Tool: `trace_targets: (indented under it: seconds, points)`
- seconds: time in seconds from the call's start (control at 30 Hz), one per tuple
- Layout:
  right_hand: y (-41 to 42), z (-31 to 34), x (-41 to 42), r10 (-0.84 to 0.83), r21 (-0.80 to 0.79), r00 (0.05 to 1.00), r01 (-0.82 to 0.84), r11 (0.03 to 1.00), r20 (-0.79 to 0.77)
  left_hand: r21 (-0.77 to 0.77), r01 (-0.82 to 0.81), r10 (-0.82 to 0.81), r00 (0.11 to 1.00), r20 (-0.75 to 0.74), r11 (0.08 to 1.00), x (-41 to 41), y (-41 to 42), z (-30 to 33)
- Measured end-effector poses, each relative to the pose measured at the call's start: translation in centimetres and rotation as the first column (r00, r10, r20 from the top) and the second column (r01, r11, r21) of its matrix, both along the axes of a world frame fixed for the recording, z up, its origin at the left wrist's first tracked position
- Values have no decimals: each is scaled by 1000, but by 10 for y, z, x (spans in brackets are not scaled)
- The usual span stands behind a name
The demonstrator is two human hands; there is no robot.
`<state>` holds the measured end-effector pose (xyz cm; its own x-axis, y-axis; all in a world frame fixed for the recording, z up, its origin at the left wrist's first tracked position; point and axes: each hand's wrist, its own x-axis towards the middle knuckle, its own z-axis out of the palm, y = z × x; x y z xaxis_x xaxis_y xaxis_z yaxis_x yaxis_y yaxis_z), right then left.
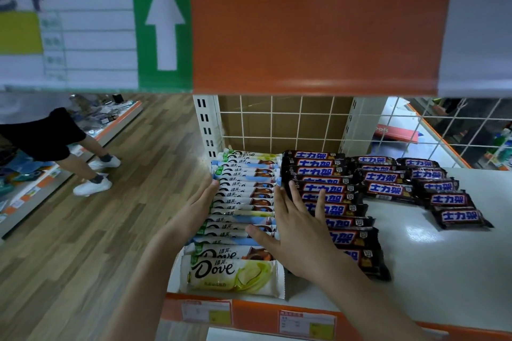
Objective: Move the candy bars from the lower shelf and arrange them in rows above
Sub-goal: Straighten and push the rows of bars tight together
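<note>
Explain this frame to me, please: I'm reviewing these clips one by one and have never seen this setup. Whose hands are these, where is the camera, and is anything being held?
There is no robot here. A person wears a wide-angle camera on the head, looking forward and down, so both arms reach in from the bottom of the picture. In front is a white shop shelf with an orange front edge. On it lies a long row of white Dove bars and, beside it, rows of dark Snickers bars. The left hand lies flat against the left side of the Dove row. The right hand is spread open, thumb on the Dove row and fingers over the dark bars. Neither hand grips anything; they seem to be straightening the row. Another person stands in the aisle at left.
</note>
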<state>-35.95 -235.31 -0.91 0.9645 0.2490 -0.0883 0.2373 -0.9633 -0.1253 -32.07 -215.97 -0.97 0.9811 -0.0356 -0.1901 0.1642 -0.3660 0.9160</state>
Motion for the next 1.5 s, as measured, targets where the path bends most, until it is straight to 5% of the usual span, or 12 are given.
trace_targets:
  seconds: [1.07,1.2,1.5]
  points:
    - [-3,-2,39,-35,32,996,38,999,-83,-111,-40,36,999,-38,993,35,-17,7]
    - [-4,-1,39,-37,78,996,43,996,-81,6,8,-8,1000,22,1000,37,-11,2]
    - [-6,3,44,-66,238,991,93,967,-118,-5,-20,20,999,36,1000,44,-2,-1]
